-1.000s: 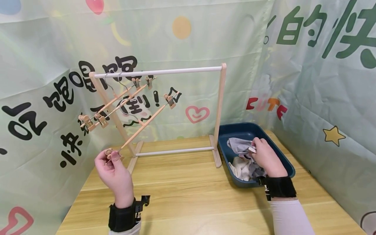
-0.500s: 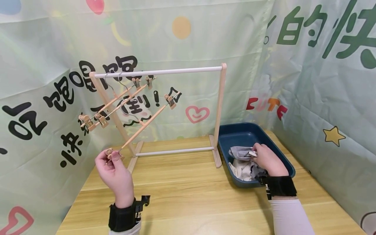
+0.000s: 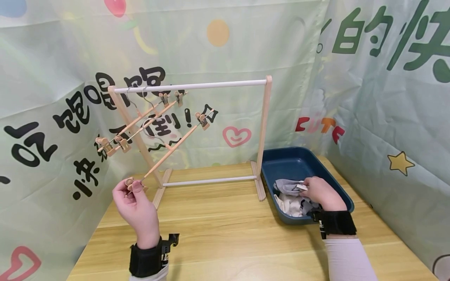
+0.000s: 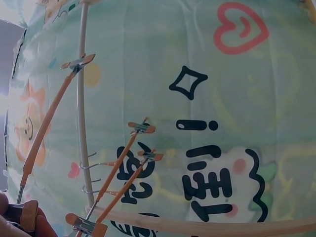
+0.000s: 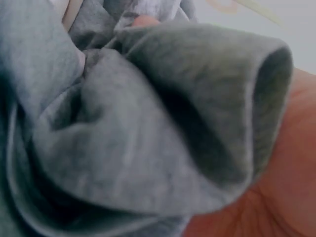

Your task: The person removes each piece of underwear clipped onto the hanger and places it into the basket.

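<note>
My left hand (image 3: 142, 212) pinches the near end of a wooden clip hanger (image 3: 172, 148), at its clip. The hanger slants up to the right, and its far clip (image 3: 202, 120) holds nothing. At right, my right hand (image 3: 323, 193) reaches into a dark blue basin (image 3: 284, 160) and grips a grey garment (image 3: 288, 186) with a small white tag. In the right wrist view, folds of grey cloth (image 5: 123, 143) cover most of the picture and hide the fingers. Pale cloth (image 3: 291, 205) lies below the garment in the basin.
A small wooden rack (image 3: 263, 128) with a white top rail (image 3: 211, 84) stands at the back of the table (image 3: 225, 234). Two more clip hangers (image 3: 154, 117) hang at its left end. Printed cloth walls enclose the table behind and at both sides.
The right hand has sunk a little lower in the basin, and the grey garment has come down with it and folded over. The left hand and its hanger have hardly moved.
</note>
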### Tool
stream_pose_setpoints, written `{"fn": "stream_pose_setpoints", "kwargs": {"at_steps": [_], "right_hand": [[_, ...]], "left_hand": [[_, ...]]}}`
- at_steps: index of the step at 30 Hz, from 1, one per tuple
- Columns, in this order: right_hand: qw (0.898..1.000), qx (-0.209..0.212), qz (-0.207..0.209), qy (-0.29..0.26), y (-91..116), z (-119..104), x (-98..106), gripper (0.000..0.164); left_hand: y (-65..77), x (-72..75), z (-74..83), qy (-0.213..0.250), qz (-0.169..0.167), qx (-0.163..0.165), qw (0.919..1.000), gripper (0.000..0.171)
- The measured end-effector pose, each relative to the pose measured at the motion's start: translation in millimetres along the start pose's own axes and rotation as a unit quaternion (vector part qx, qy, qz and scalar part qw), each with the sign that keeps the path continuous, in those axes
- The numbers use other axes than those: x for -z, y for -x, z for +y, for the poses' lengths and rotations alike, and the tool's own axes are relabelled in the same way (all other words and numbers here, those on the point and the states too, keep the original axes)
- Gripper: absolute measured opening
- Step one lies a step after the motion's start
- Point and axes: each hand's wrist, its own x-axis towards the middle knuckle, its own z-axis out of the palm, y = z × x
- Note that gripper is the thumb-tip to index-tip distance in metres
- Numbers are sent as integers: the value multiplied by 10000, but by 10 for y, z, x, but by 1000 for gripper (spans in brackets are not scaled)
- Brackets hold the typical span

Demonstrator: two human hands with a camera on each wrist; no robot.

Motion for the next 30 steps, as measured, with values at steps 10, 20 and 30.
{"fn": "stream_pose_setpoints", "kwargs": {"at_steps": [10,20,30], "right_hand": [[9995,113,-222,-198,19,32,-44,24],[9991,159,-256,-282,68,-36,-21,28],[9997,79,-133,-199,191,-182,86,45]], "left_hand": [[9,-9,12,-29,-16,18,10000,8],[10,-15,21,-111,-1,28,9999,7],[6,-7,21,-73,19,31,10000,8]]}}
